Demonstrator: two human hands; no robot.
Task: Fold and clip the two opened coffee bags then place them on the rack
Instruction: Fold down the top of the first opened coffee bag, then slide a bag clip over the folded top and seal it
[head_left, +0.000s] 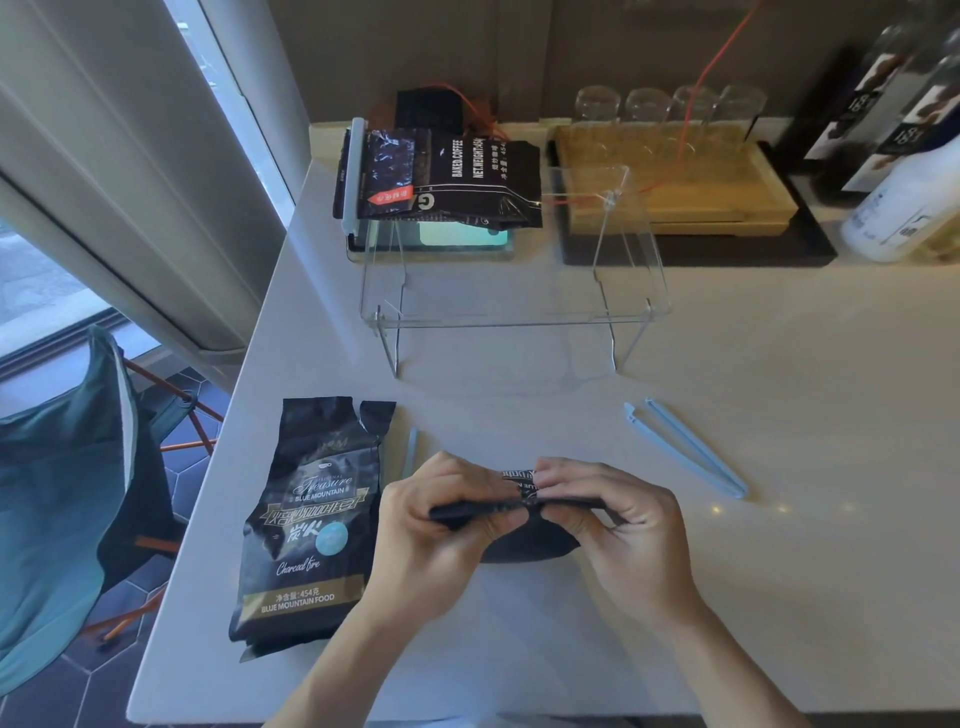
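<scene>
Both hands are busy with one black coffee bag (524, 545) near the front of the white table (727, 571). The left hand (436, 525) pinches the left end of the bag's top, and the right hand (618, 525) pinches the right end — fingers curled over the folded strip, thumbs under it. The top of the bag looks rolled down into a thin flat band between the two hands. Most of the bag is hidden under the hands, so only a dark bit shows below them.

A second coffee bag (311, 525) lies flat on the table just left of the left hand. Its torn top is open and points away from the person (it says "Blue Mountain" on the front). A pale blue clip (410, 453) peeks out between this bag and the left hand, partly hidden.

Another blue clip (685, 448) lies open like a long V on the table, off to the right of the hands and well apart from them.

Farther back stands the clear rack (514, 317). A third black bag (441, 179) already rests on its top at the left side — with a blue clip (354, 176) shut along its left edge.

Behind the rack are a wooden tray (717, 192) with glasses (670, 111) and some bottles (904, 156).
</scene>
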